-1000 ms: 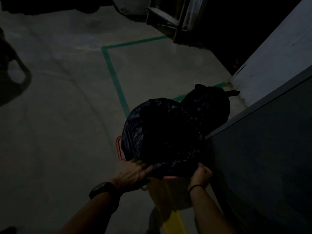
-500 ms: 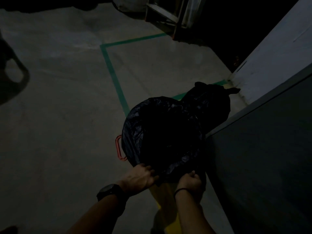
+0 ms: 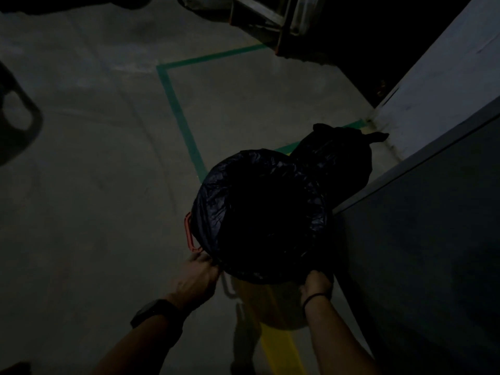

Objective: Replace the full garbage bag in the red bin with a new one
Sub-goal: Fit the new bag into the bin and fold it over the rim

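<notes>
Bin liner [image 3: 259,212] is the job: both hands are on its folded-over edge at the near rim. Left hand [image 3: 197,274] at 7 o'clock of the bin, fingers curled onto the plastic just below the red handle [image 3: 189,234]; right hand [image 3: 315,282] at 5 o'clock, fingers hooked over the edge, pinching film. Too dark to see how tight either grip is. Bin [image 3: 270,301] sits under the liner, only its near wall and that handle showing; mouth looks open and black inside. Tied full bag [image 3: 335,158] is already out, on the floor at 1 o'clock, touching or just behind the bin. So my read: removal done, new liner in, what's left is seating the cuff round the rim, possibly moving the full bag away. Room: grey wall [image 3: 419,239] runs close along the right, 3 to 5 o'clock, tight for the right elbow. Floor [image 3: 94,212] open from 7 to 11 o'clock; green tape line [image 3: 178,117] at 11, yellow line [image 3: 281,353] at 6.
</notes>
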`<state>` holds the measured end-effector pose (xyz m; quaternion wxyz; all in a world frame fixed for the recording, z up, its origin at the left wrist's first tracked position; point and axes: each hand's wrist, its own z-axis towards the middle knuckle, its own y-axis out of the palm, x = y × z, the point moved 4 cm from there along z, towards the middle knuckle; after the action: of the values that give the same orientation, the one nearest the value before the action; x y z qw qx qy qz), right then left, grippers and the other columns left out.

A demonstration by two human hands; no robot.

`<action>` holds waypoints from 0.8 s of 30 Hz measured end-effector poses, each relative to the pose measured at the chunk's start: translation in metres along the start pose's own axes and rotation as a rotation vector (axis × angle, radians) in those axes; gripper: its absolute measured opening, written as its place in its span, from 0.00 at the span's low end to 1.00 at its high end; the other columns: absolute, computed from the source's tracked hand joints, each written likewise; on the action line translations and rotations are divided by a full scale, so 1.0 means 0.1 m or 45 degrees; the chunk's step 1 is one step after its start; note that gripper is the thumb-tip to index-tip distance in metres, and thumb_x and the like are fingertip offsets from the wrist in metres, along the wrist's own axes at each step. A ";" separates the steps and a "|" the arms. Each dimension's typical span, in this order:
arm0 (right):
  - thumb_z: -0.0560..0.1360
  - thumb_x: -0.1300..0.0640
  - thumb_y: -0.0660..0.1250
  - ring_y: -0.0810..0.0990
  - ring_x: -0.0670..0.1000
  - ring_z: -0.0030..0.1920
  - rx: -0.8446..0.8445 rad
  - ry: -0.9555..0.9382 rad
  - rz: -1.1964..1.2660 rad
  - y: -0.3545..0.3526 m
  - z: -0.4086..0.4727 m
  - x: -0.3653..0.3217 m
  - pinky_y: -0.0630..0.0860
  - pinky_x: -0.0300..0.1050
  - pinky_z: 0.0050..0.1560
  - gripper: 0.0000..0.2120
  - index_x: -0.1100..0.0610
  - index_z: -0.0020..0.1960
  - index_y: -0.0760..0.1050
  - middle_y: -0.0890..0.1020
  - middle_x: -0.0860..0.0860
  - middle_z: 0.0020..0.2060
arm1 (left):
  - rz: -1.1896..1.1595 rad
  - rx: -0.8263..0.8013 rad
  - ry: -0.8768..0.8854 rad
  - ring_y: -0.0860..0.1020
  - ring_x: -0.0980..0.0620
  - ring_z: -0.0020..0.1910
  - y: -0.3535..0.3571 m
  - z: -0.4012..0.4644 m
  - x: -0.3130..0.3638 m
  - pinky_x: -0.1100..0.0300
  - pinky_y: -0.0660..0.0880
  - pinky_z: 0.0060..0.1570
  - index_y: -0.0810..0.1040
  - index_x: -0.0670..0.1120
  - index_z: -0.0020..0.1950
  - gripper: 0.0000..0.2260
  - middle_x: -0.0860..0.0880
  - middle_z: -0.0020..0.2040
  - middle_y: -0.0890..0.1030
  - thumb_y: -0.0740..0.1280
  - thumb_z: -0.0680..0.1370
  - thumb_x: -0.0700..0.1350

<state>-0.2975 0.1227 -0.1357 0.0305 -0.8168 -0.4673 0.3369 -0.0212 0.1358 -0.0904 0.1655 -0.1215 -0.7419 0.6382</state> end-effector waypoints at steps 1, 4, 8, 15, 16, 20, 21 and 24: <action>0.79 0.63 0.54 0.76 0.59 0.54 0.099 -0.092 0.002 -0.04 0.06 -0.10 0.74 0.49 0.50 0.20 0.63 0.70 0.70 0.77 0.60 0.60 | -0.103 0.034 -0.189 0.80 0.44 0.32 -0.10 0.02 -0.10 0.57 0.76 0.30 0.80 0.44 0.37 0.06 0.44 0.35 0.82 0.72 0.63 0.35; 0.79 0.66 0.56 0.75 0.64 0.62 0.379 -0.498 0.013 -0.11 -0.05 -0.51 0.70 0.50 0.58 0.16 0.68 0.65 0.71 0.76 0.66 0.61 | -0.365 0.261 -0.697 0.75 0.42 0.28 -0.37 0.07 -0.37 0.61 0.63 0.28 0.76 0.42 0.44 0.09 0.43 0.35 0.77 0.73 0.67 0.35; 0.78 0.60 0.61 0.67 0.59 0.67 0.279 -1.325 -0.409 0.17 -0.34 -0.93 0.66 0.53 0.66 0.18 0.56 0.68 0.69 0.68 0.57 0.69 | -0.251 0.398 -0.483 0.76 0.39 0.50 -0.55 0.32 -0.39 0.50 0.71 0.43 0.72 0.44 0.60 0.15 0.41 0.56 0.76 0.65 0.76 0.49; 0.78 0.51 0.61 0.45 0.58 0.78 -0.049 -1.493 -1.459 0.77 -0.14 -1.13 0.59 0.62 0.73 0.35 0.48 0.79 0.45 0.45 0.50 0.79 | -0.261 0.036 -0.329 0.50 0.39 0.78 -0.28 0.69 -0.47 0.40 0.59 0.71 0.49 0.46 0.80 0.37 0.42 0.80 0.47 0.64 0.78 0.57; 0.78 0.52 0.62 0.45 0.58 0.78 -0.028 -1.469 -1.498 0.78 -0.10 -1.15 0.59 0.62 0.74 0.37 0.50 0.79 0.44 0.44 0.51 0.79 | -0.293 -0.018 -0.433 0.57 0.33 0.76 -0.29 0.69 -0.51 0.39 0.66 0.67 0.50 0.39 0.79 0.42 0.35 0.78 0.50 0.70 0.75 0.54; 0.77 0.51 0.63 0.45 0.56 0.79 0.159 -1.519 -1.692 0.81 -0.04 -1.23 0.50 0.57 0.77 0.39 0.56 0.79 0.44 0.46 0.55 0.79 | -0.535 -0.131 -0.640 0.58 0.31 0.74 -0.17 0.64 -0.64 0.45 0.66 0.69 0.38 0.31 0.75 0.40 0.27 0.75 0.49 0.63 0.79 0.46; 0.77 0.50 0.63 0.45 0.55 0.79 0.176 -1.516 -1.694 0.80 -0.04 -1.24 0.48 0.56 0.78 0.39 0.57 0.79 0.45 0.47 0.55 0.79 | -0.605 -0.142 -0.650 0.54 0.34 0.76 -0.13 0.63 -0.66 0.47 0.63 0.71 0.35 0.32 0.75 0.38 0.30 0.77 0.46 0.60 0.81 0.46; 0.78 0.47 0.60 0.44 0.55 0.79 0.123 -1.515 -1.674 0.79 -0.04 -1.25 0.45 0.55 0.78 0.38 0.58 0.79 0.45 0.47 0.54 0.79 | -0.707 -0.098 -0.679 0.54 0.39 0.77 -0.13 0.63 -0.72 0.48 0.57 0.75 0.40 0.35 0.78 0.32 0.35 0.78 0.49 0.55 0.83 0.48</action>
<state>-0.2783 -0.0189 -0.0959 0.0042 -0.0706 -0.7657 0.6393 0.0198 0.0488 -0.0925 0.1287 0.2481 -0.7871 0.5499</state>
